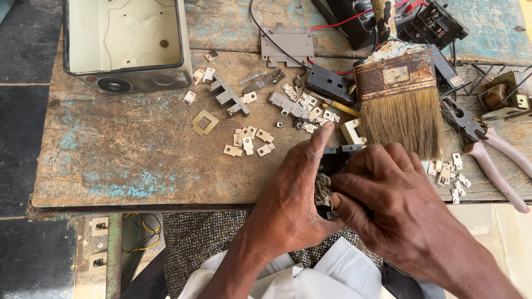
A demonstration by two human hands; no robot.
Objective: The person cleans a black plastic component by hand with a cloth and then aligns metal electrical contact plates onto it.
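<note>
Both hands meet at the near edge of a worn wooden desk (127,160) with patches of flaking blue paint. The left hand (293,194) and the right hand (388,205) are closed together around a small black part (332,160), with a scrap of patterned cloth (322,191) pinched between them against it. The left forefinger stretches out over the top of the part; the right fingers curl over its side (most of the part is hidden by the hands, so its shape cannot be told).

Just beyond the hands stands a wide paintbrush (399,94) with a rusty metal band bearing a pale rectangular label, its tan bristles ending near the right knuckles. Small pale metal contacts (249,141) lie scattered on the desk to the left of the hands, with more at the right (451,174) beside pink-handled pliers (493,155). A flat square brass washer (204,122) lies apart from them. At the far left sits an open grey metal box (124,41), cream inside. A grey plate (288,45) and black switch parts with red and black wires (366,22) lie at the far edge.
</note>
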